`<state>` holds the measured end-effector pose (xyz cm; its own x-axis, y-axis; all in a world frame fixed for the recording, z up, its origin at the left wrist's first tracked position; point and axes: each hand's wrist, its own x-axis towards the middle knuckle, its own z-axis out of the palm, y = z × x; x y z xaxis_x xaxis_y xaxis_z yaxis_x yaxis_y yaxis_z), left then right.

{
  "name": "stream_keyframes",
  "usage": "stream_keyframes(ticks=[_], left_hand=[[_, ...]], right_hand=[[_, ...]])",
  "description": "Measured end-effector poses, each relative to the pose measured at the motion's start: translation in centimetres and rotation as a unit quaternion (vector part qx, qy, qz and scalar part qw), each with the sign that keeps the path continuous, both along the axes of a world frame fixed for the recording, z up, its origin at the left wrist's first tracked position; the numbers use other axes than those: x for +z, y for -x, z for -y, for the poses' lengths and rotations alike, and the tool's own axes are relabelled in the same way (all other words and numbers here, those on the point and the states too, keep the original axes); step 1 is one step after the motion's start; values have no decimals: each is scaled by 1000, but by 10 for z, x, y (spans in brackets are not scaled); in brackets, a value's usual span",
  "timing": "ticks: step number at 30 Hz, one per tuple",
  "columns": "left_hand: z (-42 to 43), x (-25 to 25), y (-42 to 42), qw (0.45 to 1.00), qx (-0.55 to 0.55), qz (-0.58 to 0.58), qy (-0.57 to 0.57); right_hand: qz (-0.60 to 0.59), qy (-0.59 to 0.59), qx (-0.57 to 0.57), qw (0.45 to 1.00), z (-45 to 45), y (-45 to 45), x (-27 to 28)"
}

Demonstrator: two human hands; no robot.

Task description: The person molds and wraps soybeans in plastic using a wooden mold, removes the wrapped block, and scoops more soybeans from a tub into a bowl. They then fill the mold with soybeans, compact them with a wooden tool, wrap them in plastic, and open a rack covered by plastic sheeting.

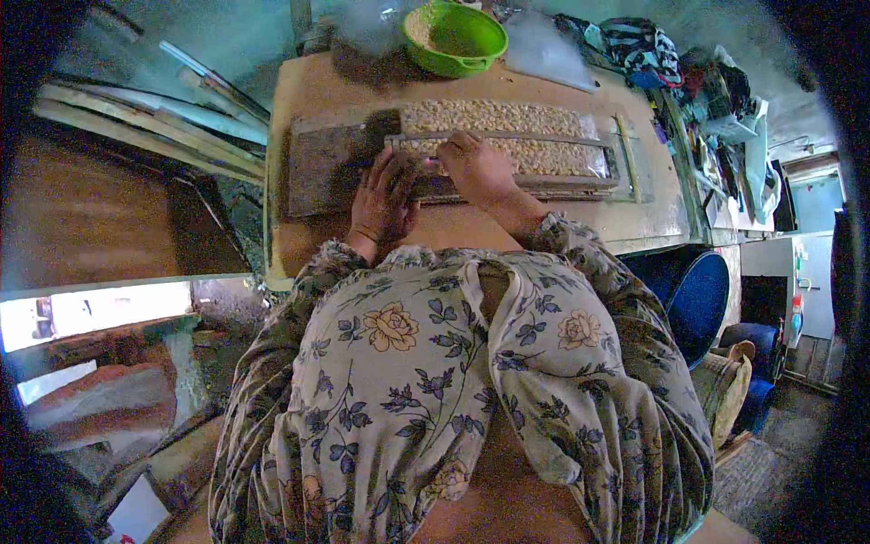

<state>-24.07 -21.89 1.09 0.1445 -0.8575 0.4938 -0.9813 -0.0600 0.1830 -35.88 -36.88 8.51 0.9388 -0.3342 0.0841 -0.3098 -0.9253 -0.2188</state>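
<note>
On the wooden board (324,174) lies a long layer of pale, nubbly pieces like nuts or puffed grain (507,118), partly under a shiny clear film. A narrow metal frame (544,139) runs lengthwise across it. My left hand (388,195) rests at the frame's left end, fingers stretched forward over the board. Close beside it, my right hand (478,170) lies over the frame and the pale layer, its fingers curled in. Something small and pinkish shows between the hands; what the right fingers hold is hidden.
A green bowl (462,63) with similar pale pieces stands at the table's (580,222) far edge, with clear plastic sheeting (548,50) beside it. A thin wooden strip (627,159) lies right of the board. Planks (154,127) lean at left; a blue barrel (693,290) stands at right.
</note>
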Motion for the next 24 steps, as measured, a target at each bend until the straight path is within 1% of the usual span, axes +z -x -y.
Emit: stream_keyframes(ticks=[1,3,4,5,6,7,8,9,11,12,14,16,18,19,21,22,23,24], left_hand=[[-2,8,3,1000,7,-13,-7],[-5,19,6,999,16,-26,-12],[-7,23,7,999,24,-23,-32],[-8,25,8,998,32,-20,-52],[-7,23,7,998,33,-21,-51],[-6,19,6,999,10,-20,-28],[-5,15,4,1000,-13,-20,-4],[-5,12,3,1000,-13,-20,-4],[-6,6,0,997,-50,-54,33],[-6,5,-1,997,-51,-54,33],[-7,1,-1,999,-33,-16,15],[-6,-1,0,999,-39,-23,25],[-4,2,0,998,-44,-30,38],[-4,6,1,997,-45,-40,51],[-4,16,4,996,-50,-48,64],[-4,21,7,996,-29,-71,41],[-4,26,10,995,-10,-93,18],[-3,29,13,995,-21,-94,17]], right_hand=[[0,1,2,1000,-6,1,14],[-20,-101,-101,990,-15,2,33],[-20,-100,-99,990,-12,1,22],[58,-55,-57,995,-7,1,2],[136,-9,-15,991,-6,0,-2],[137,-9,-14,990,-5,-1,-3],[104,-1,-3,995,-5,-4,-3],[72,6,8,997,-7,-7,2],[67,-13,18,998,-14,-10,14],[62,-32,27,997,-16,-11,17],[42,-29,24,998,-11,-17,-3],[21,-27,18,999,-10,-18,-7],[25,-1,54,998,-8,-18,-5],[25,0,52,998,-7,-18,-9],[55,-36,16,998,-7,-17,-17],[56,-36,11,998,-3,-14,-16],[68,-96,-49,992,2,-10,-14],[78,-155,-111,978,11,-5,-11]])
